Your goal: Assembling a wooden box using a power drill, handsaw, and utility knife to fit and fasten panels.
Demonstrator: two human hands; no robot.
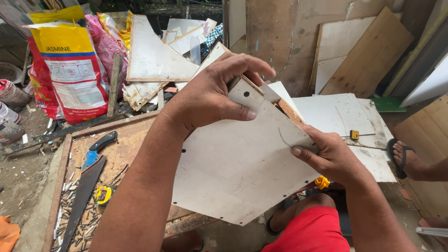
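While you look down over your knees, your left hand (210, 95) clamps the far top corner of a large white board (238, 163), thumb pressed flat on its face and the other fingers curled over the edge, where a small white offcut (245, 93) sits against that corner under your fingertips. Your right hand (329, 156) grips the board's right edge, thumb lying on the face and the remaining fingers wrapped out of sight beneath it, so the board is pinched between them. The board hangs tilted in front of you, above your lap in red shorts (315, 231), with small drilled holes along its edges and a thin curved scratch near your right thumb. Left of the board lies a worn wooden panel (121, 154) carrying a handsaw with a blue and black handle (91, 170), a yellow tape measure (103, 195) and a scatter of nails (79, 219). Beyond the board's far corner, white scrap panels (154, 58) lean in a heap, and further left of them stands a yellow and red printed sack (65, 70). To the right of the board lies another white sheet (345, 116), and past that another person's foot in a black sandal (403, 156) rests on the ground.
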